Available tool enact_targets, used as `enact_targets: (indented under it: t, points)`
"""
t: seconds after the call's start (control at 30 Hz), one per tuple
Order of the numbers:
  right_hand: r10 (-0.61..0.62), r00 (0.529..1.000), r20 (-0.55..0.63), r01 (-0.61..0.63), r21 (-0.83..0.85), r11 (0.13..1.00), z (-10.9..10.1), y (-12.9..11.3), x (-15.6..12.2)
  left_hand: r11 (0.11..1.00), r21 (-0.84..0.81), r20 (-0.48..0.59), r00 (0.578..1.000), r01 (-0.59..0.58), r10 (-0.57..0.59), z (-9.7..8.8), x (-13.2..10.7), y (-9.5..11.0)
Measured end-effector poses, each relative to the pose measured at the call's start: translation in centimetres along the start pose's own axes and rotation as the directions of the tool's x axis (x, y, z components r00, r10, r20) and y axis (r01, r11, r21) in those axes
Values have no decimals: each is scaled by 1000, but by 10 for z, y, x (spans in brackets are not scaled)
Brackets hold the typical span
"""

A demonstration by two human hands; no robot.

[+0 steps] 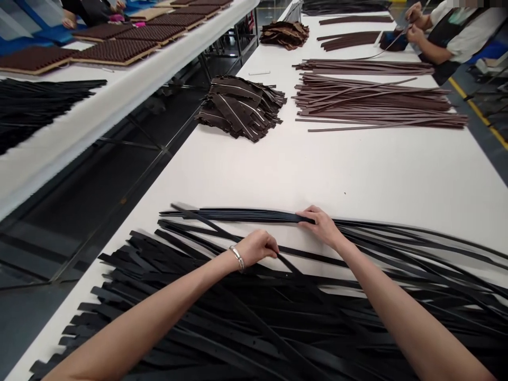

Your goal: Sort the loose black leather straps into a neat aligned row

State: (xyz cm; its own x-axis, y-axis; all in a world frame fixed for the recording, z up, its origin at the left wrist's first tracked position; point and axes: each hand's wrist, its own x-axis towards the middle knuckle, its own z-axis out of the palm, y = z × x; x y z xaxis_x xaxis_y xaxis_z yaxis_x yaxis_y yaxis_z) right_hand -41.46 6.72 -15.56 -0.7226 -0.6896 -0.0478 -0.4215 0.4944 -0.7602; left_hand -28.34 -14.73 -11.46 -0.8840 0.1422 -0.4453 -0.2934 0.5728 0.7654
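Note:
A big loose heap of long black strips (254, 323) covers the near end of the white table (317, 169). At its far edge lies a neat bundle of black strips (238, 215). My right hand (322, 226) rests on that bundle, fingers curled over its top. My left hand (257, 246), with a metal bracelet on the wrist, is closed in a pinch on a single black strip (289, 264) that runs diagonally across the heap.
Further along the table lie a pile of short dark brown pieces (240, 107), long brown strips (377, 100) and another brown pile (284, 34). A co-worker's arms (432, 37) work at the far right. A second table (99, 106) stands left across a gap.

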Motion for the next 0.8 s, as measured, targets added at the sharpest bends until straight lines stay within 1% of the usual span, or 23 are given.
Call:
enact_targets:
  t: [0.03,0.07,0.1,0.17,0.2,0.23,0.33,0.43,0.5,0.6,0.67,0.73,0.8]
  points:
    - [1,1000,4,-1,2,1000,0,0,0,999,54,-131,991,-7,14,1,3,3]
    - [4,1000,7,-4,3,1000,0,-1,1,997,81,-239,971,5,14,3,6,5]
    - [6,1000,9,-6,5,1000,1,-1,1,995,90,-317,948,31,-1,5,11,6]
    - [8,1000,9,-8,11,1000,2,-1,2,993,90,-400,916,80,-37,8,20,7]
    - [10,1000,9,-10,16,1000,2,-2,3,992,88,-412,910,90,-46,8,24,7]
    - [11,1000,7,-12,20,1000,2,-2,3,992,85,-405,913,88,-47,8,27,6]
    - [22,1000,9,-22,15,1000,2,-5,1,997,74,-320,947,29,-4,3,30,3]
    - [32,999,13,-32,2,999,1,-6,0,998,47,-254,966,-31,42,-5,23,-2]
    - [35,999,19,-35,3,999,1,-5,0,999,2,-210,977,-48,47,-10,16,-6]
    - [27,999,18,-28,15,1000,2,-1,0,994,-97,-115,992,-58,47,-17,4,-14]
    - [25,1000,15,-26,23,999,3,1,0,985,-163,-31,998,-57,53,-23,-3,-19]
    - [29,999,16,-30,29,999,3,2,0,963,-264,68,996,-44,65,-30,-7,-26]
    - [32,999,15,-32,29,999,4,3,0,929,-370,141,986,-28,86,-36,-10,-32]
